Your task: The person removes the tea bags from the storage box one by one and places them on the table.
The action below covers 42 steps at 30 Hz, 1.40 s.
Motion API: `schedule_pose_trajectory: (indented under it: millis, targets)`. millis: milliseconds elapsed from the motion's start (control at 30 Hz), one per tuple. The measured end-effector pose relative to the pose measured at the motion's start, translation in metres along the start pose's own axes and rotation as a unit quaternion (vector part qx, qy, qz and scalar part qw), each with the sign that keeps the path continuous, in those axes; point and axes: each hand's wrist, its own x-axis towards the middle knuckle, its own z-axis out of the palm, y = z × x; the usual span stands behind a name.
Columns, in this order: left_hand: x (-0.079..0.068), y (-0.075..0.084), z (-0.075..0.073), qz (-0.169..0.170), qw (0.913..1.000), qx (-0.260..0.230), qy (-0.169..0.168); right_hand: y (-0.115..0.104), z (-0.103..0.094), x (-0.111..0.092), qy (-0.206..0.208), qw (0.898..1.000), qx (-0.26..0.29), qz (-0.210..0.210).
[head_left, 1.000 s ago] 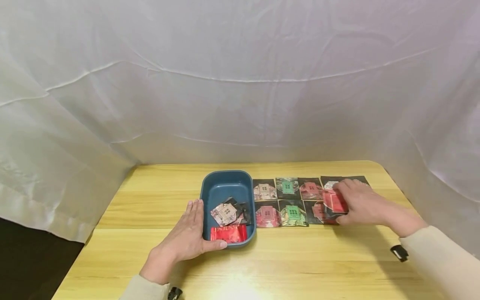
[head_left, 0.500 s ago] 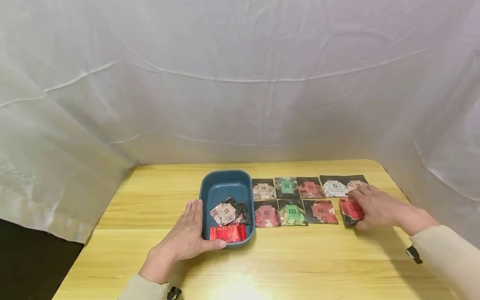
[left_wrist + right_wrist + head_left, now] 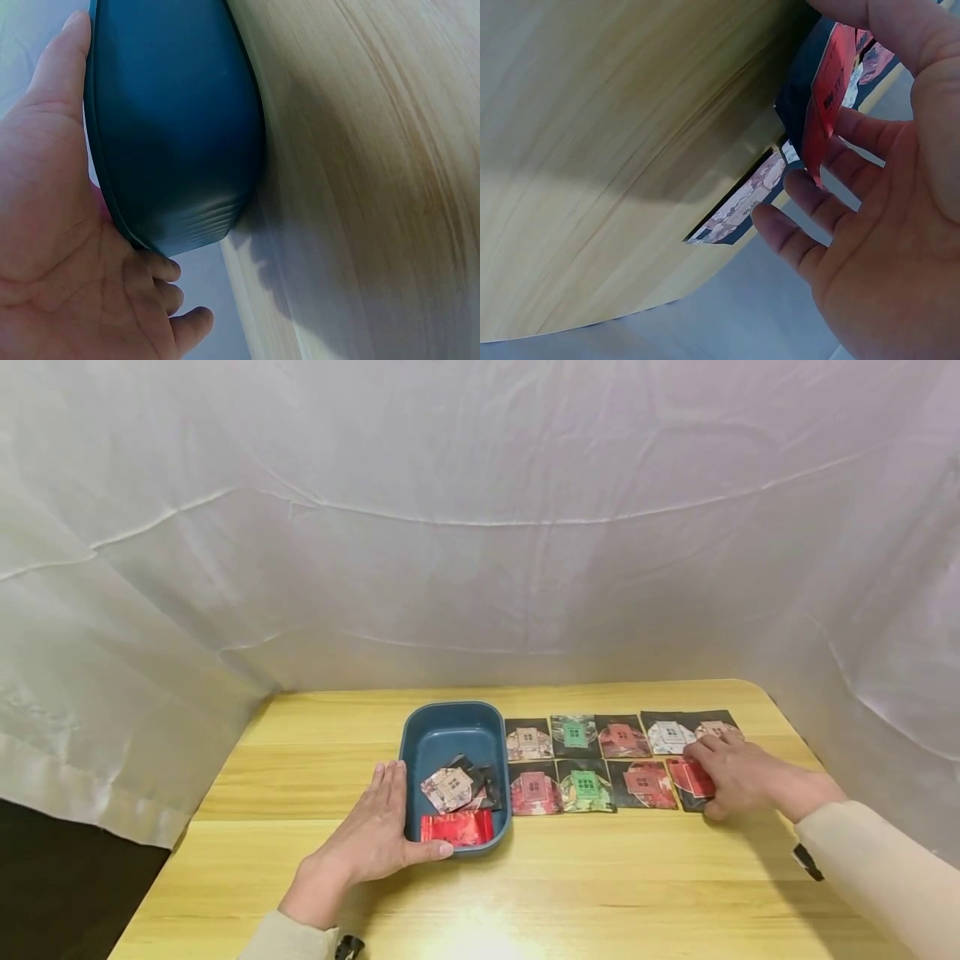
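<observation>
My right hand (image 3: 738, 777) pinches a black sachet with a red label (image 3: 688, 778) at the right end of the near row of sachets. In the right wrist view this sachet (image 3: 829, 97) stands tilted between thumb and fingers, close over the table. To its left lies a sachet with a red floral print (image 3: 642, 783). My left hand (image 3: 363, 835) rests against a blue plastic box (image 3: 453, 739), fingers straight along its left side and thumb across its near rim. Inside are some dark floral sachets (image 3: 452, 787) and a shiny red packet (image 3: 457, 828).
Two rows of flat sachets extend right from the box, including a green-labelled one (image 3: 587, 785) and a white-labelled one (image 3: 670, 734) at the back. A wooden table (image 3: 585, 885) carries everything. A pale curtain (image 3: 480, 568) hangs behind its far edge.
My right hand moved right with the red-labelled sachet off the near row, then slightly back left, bringing it beside the row's end. The left hand and box stayed put.
</observation>
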Motion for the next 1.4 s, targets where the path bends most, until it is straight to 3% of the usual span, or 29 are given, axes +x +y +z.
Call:
schedule_pose_trajectory:
  millis: [600, 767, 967, 1133, 1400]
  targets:
    - [0.001, -0.001, 0.001, 0.001, 1.0000, 0.000, -0.001, -0.003, -0.003, 0.003, -0.023, 0.999, -0.022, 0.031]
    - [0.000, 0.000, 0.000, -0.002, 1.0000, 0.000, -0.003, -0.013, -0.012, 0.006, 0.010, 0.999, -0.030, -0.004]
    - [0.000, 0.000, 0.001, -0.007, 0.9999, -0.007, -0.009, -0.043, -0.022, 0.017, 0.089, 0.992, -0.060, -0.059]
    - [-0.002, 0.000, 0.002, -0.007, 0.9998, -0.015, -0.007, -0.076, -0.026, 0.035, 0.157, 0.981, -0.045, -0.102]
    - [0.000, 0.000, 0.000, -0.006, 0.9999, -0.015, -0.004, -0.137, -0.039, 0.067, 0.167, 0.979, -0.001, -0.117]
